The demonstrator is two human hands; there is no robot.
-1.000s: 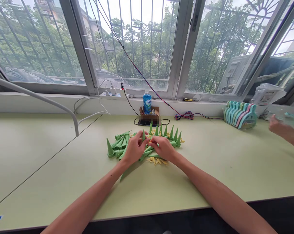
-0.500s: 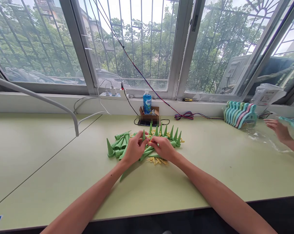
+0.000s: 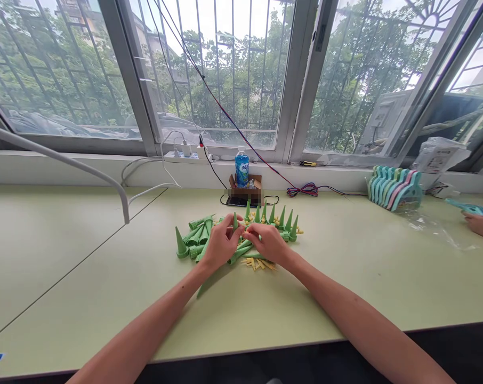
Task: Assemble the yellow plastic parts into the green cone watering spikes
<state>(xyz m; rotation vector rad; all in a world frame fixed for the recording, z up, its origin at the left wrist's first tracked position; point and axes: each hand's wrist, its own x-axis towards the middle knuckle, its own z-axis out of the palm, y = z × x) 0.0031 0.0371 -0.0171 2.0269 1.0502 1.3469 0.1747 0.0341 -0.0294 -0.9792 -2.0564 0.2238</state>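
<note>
My left hand (image 3: 221, 241) is closed around a green plastic watering spike (image 3: 235, 221), its point upward. Close against it, my right hand (image 3: 267, 242) pinches a small yellow piece at the spike's side; the fingers mostly hide it. Several green spikes stand in a row (image 3: 282, 217) behind my right hand, with yellow pieces around their bases. More green spikes (image 3: 203, 233) lie in a heap left of and under my hands, and one spike (image 3: 180, 244) stands upright at the heap's left end. Loose yellow valve pieces (image 3: 259, 264) lie below my right hand.
A small cardboard box (image 3: 245, 193) with a blue bottle (image 3: 242, 168) stands behind the spikes, beside a dark phone (image 3: 237, 202). Pastel hangers (image 3: 394, 188) stand at right. At the far right, another person's hand (image 3: 481, 226) holds a blue hanger (image 3: 469, 207). A grey tube (image 3: 85, 168) arches at left.
My hands stay almost in place, with only slight finger movement at the spike. The other person's hand has moved lower and to the right, and the blue hanger has shifted left.
</note>
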